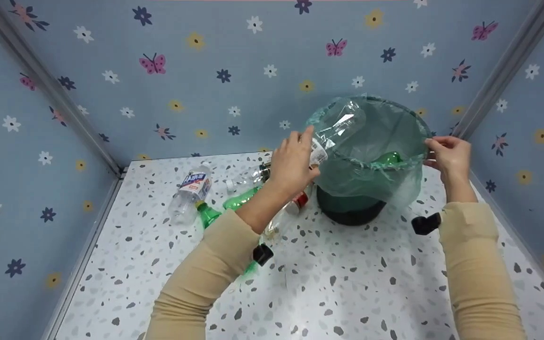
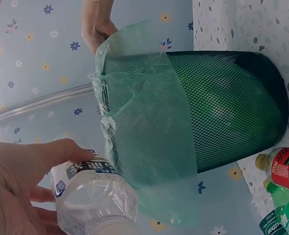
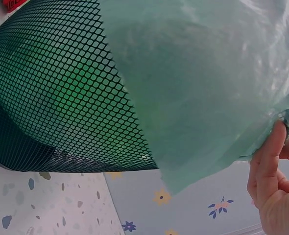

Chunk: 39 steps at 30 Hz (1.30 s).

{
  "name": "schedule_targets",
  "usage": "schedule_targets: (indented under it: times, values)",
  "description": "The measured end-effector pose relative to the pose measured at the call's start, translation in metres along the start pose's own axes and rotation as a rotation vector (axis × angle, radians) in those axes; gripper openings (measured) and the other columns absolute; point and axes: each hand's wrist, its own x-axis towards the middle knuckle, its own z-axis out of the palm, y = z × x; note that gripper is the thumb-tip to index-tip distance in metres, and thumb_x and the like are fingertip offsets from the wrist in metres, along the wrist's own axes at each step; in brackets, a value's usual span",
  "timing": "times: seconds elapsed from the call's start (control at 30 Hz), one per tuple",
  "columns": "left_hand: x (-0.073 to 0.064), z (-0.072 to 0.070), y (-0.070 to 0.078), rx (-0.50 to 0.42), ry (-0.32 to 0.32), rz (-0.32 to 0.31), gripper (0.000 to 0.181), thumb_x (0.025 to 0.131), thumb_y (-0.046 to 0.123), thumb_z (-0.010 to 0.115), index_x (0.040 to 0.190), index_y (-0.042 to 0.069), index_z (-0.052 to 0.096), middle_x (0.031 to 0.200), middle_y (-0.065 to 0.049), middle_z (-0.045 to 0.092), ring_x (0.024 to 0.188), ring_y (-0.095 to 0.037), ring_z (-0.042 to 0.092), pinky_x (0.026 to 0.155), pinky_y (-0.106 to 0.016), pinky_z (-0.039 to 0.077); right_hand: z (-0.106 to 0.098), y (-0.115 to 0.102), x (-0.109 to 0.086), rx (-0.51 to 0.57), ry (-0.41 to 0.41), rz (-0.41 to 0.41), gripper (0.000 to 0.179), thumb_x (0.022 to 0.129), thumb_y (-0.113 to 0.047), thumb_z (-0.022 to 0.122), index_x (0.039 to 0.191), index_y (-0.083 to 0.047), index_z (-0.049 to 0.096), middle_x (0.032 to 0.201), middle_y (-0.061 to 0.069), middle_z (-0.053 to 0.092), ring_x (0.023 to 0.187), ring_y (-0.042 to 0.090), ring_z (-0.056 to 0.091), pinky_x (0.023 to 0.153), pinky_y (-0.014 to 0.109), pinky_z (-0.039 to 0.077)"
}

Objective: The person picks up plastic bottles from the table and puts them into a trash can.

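My left hand [image 1: 293, 163] grips a clear plastic bottle [image 1: 343, 125] round its white label. The bottle tilts over the left part of the rim of a black mesh wastebasket [image 1: 352, 217]. A thin green bin liner [image 1: 371, 182] lines the basket and folds down outside it. On the right side, my right hand [image 1: 452, 158] pinches the rim and liner between thumb and fingers. Inside the basket shows a green bottle [image 1: 389, 158]. In the left wrist view, fingers and thumb wrap the bottle [image 2: 93, 196]; the right wrist view has my right hand [image 3: 269, 183] at the liner's edge.
Left of the basket lie several plastic bottles: a clear labelled bottle [image 1: 191, 191], a green bottle with a yellow cap [image 1: 207, 214] and a red-labelled bottle [image 1: 298, 203] among them. Flower-patterned walls [image 1: 234, 94] border the speckled white surface [image 1: 338, 283].
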Motion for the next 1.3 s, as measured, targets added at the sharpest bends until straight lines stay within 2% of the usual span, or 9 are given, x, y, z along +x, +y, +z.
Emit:
schedule_targets:
  times: [0.17, 0.4, 0.57, 0.77, 0.97, 1.13, 1.3]
  values:
    - [0.015, -0.002, 0.008, 0.027, -0.035, 0.013, 0.083, 0.074, 0.026, 0.07, 0.141, 0.014, 0.022, 0.126, -0.011, 0.04, 0.107, -0.024, 0.044, 0.085, -0.038, 0.04, 0.0, 0.0, -0.001, 0.008, -0.002, 0.005, 0.016, 0.086, -0.021, 0.057, 0.096, -0.009, 0.055, 0.089, 0.003, 0.048, 0.063, 0.006, 0.055, 0.053, 0.015, 0.048]
    - [0.037, -0.003, 0.018, 0.054, -0.087, -0.01, 0.087, 0.074, 0.031, 0.071, 0.142, 0.016, 0.019, 0.13, -0.01, 0.038, 0.113, -0.025, 0.042, 0.092, -0.039, 0.036, 0.0, -0.001, -0.001, 0.005, -0.011, 0.014, 0.016, 0.086, -0.022, 0.056, 0.096, -0.01, 0.056, 0.089, 0.003, 0.048, 0.064, 0.006, 0.055, 0.055, 0.016, 0.049]
    - [0.055, -0.006, 0.03, 0.125, -0.114, -0.02, 0.087, 0.074, 0.035, 0.07, 0.142, 0.017, 0.019, 0.133, -0.01, 0.036, 0.115, -0.025, 0.04, 0.093, -0.039, 0.035, 0.0, -0.001, 0.0, 0.001, -0.008, 0.014, 0.016, 0.087, -0.021, 0.056, 0.097, -0.009, 0.056, 0.089, 0.003, 0.048, 0.063, 0.007, 0.055, 0.055, 0.016, 0.049]
    - [0.071, -0.006, 0.044, 0.203, -0.14, -0.001, 0.086, 0.075, 0.036, 0.069, 0.142, 0.016, 0.019, 0.135, -0.009, 0.033, 0.117, -0.026, 0.038, 0.093, -0.039, 0.035, 0.0, 0.0, 0.0, -0.009, 0.011, -0.003, 0.016, 0.086, -0.021, 0.056, 0.097, -0.009, 0.056, 0.088, 0.003, 0.048, 0.062, 0.005, 0.055, 0.054, 0.015, 0.048]
    - [0.082, -0.002, 0.055, 0.291, -0.159, -0.004, 0.084, 0.077, 0.037, 0.066, 0.142, 0.017, 0.018, 0.136, -0.009, 0.032, 0.119, -0.026, 0.037, 0.093, -0.039, 0.034, 0.0, 0.0, 0.0, -0.011, -0.006, 0.011, 0.018, 0.086, -0.023, 0.056, 0.097, -0.009, 0.056, 0.089, 0.003, 0.049, 0.063, 0.005, 0.056, 0.056, 0.016, 0.049]
    - [0.087, 0.003, 0.063, 0.355, -0.189, -0.027, 0.075, 0.084, 0.032, 0.059, 0.143, 0.018, 0.015, 0.138, -0.008, 0.03, 0.121, -0.026, 0.034, 0.094, -0.039, 0.034, 0.001, 0.0, 0.001, -0.015, -0.002, 0.015, 0.018, 0.086, -0.023, 0.056, 0.098, -0.009, 0.056, 0.089, 0.003, 0.049, 0.063, 0.005, 0.056, 0.058, 0.017, 0.05]
    - [0.09, 0.007, 0.071, 0.42, -0.2, -0.006, 0.067, 0.088, 0.03, 0.052, 0.143, 0.018, 0.015, 0.138, -0.009, 0.029, 0.12, -0.027, 0.035, 0.092, -0.04, 0.034, 0.0, -0.001, 0.001, -0.01, 0.001, 0.022, 0.017, 0.086, -0.022, 0.056, 0.097, -0.01, 0.056, 0.089, 0.003, 0.049, 0.063, 0.006, 0.056, 0.058, 0.017, 0.049]
